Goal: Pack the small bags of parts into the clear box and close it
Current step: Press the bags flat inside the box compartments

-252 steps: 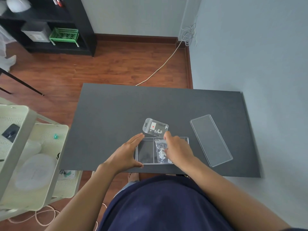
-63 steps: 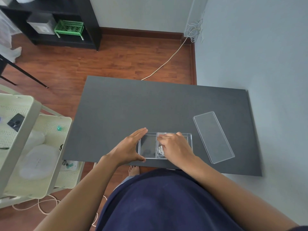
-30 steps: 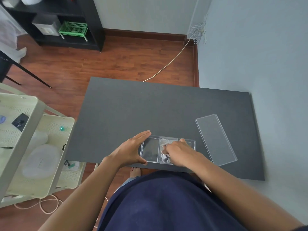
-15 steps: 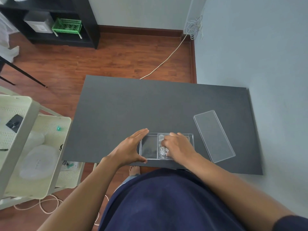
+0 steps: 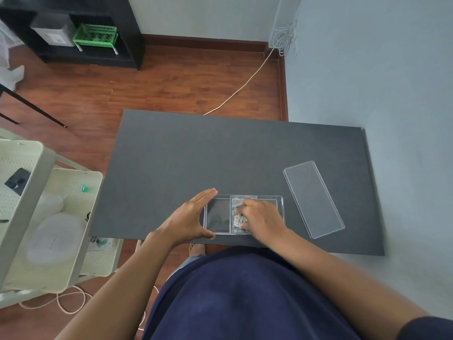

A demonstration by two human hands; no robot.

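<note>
Bags of parts (image 5: 239, 218) are pressed into the clear box (image 5: 280, 204) by right hand (image 5: 261, 220) fingertips; left hand (image 5: 190, 218), spread, braces it. Lid (image 5: 313, 198), at three o'clock, remains unfitted.

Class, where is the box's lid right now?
The lid lies flat on the table, to the right of the box, apart from both hands.

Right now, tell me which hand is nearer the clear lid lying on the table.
Right. The right hand is inside the clear box, pressing on the bag of parts, just left of the clear lid. The left hand braces the box's far left end.
</note>
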